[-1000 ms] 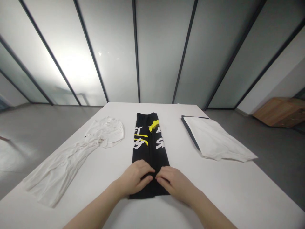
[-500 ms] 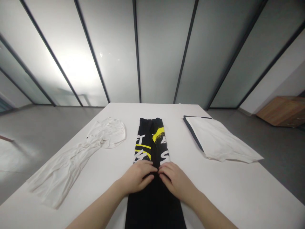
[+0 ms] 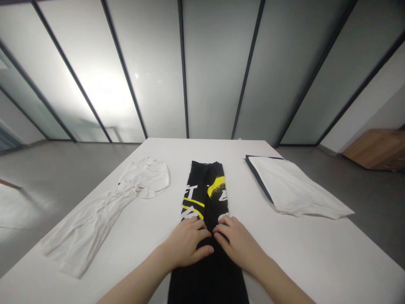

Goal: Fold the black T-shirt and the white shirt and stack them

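Black trousers (image 3: 209,278) with white lettering and yellow stripes lie lengthwise in the middle of the table, their waistband at the far end. On the left side of them rests my left hand (image 3: 191,242), palm down with its fingers loosely stretched and the thumb apart. My right hand (image 3: 237,242) lies opposite on the right side, also palm down with the fingers apart. The fingertips of both hands nearly meet over the trouser middle. Neither hand visibly grips the cloth.
To the left a crumpled white garment (image 3: 98,223) stretches along the white table (image 3: 167,147). At the right a flat white garment (image 3: 294,185) lies over a dark one (image 3: 260,181). Behind the table stand frosted glass panels (image 3: 215,71); a wooden cabinet (image 3: 376,147) is at far right.
The trousers' waist end has shifted slightly right and towards me. Both hands have come a little nearer, and my left thumb is spread further from the fingers.
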The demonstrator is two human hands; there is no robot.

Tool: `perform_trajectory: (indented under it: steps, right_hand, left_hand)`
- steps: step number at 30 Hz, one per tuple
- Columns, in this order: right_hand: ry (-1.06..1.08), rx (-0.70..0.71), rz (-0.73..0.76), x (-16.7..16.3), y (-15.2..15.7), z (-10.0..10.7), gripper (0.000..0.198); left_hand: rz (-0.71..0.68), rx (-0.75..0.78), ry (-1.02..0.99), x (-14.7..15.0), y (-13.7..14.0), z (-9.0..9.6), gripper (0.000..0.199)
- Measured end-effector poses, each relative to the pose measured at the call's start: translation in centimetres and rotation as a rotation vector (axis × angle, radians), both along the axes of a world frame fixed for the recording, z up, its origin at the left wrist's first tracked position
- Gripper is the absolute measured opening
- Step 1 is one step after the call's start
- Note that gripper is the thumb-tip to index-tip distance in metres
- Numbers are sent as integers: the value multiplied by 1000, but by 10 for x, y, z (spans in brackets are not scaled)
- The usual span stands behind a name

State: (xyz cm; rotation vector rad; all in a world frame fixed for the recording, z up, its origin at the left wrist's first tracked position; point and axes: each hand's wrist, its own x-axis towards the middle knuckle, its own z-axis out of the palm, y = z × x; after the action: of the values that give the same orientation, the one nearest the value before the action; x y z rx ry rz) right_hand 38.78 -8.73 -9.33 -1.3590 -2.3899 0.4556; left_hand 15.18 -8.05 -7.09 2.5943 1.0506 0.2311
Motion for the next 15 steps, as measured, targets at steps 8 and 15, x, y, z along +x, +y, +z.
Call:
perform_trajectory:
  steps: [8, 15]
  right_hand:
    - [98, 132, -103, 11, 21, -30, 40]
    - [59, 100, -205, -1, 128, -15, 49]
  left_hand:
    - [234, 101, -168, -2, 23, -21, 42]
    - [465, 135, -117, 21, 125, -16, 41]
